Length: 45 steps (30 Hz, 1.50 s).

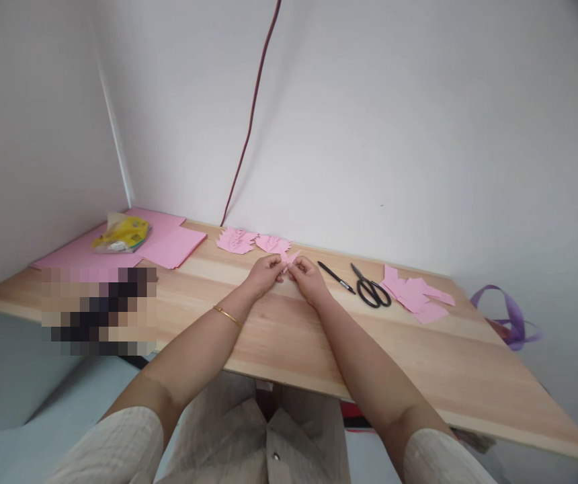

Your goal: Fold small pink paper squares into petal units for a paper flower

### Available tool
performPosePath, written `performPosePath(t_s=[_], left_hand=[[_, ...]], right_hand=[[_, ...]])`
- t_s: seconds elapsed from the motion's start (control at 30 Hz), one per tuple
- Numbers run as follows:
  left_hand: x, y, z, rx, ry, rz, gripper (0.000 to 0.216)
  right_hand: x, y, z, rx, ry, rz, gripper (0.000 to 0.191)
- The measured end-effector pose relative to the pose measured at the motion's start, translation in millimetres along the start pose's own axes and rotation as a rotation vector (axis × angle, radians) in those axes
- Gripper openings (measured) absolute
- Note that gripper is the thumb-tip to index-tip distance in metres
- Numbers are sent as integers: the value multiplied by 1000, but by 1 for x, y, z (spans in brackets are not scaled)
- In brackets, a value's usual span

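Observation:
Between my two hands is a small piece of pink paper, its pointed ends sticking up past my fingers. My left hand pinches it from the left, and my right hand pinches it from the right, with the fingertips almost meeting. Just beyond them lie two pink paper cutouts with jagged edges, one on the left and one on the right. A black pen rests to the right of my right hand, beside black-handled scissors.
Pink paper scraps lie right of the scissors. Pink sheets are stacked at the left, with a yellow plastic packet on top. A purple ribbon hangs by the right edge of the wooden table. A red cord runs down the wall.

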<state>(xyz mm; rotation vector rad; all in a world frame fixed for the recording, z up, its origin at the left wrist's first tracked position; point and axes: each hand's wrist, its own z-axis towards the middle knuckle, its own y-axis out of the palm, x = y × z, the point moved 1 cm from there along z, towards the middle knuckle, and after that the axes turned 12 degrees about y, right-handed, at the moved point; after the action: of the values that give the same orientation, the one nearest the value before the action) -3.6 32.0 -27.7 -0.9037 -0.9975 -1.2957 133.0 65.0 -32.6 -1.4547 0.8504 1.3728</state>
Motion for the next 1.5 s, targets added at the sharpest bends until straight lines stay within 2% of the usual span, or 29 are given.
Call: performPosePath(t_s=[0.77,1.5], left_hand=[[8,1,-2,-12,6,34,24],[-1,0,0,-32,10,9,20]], right_hand=[[4,0,2,-15,6,76,29],[0,0,1,-19,12,79,29]])
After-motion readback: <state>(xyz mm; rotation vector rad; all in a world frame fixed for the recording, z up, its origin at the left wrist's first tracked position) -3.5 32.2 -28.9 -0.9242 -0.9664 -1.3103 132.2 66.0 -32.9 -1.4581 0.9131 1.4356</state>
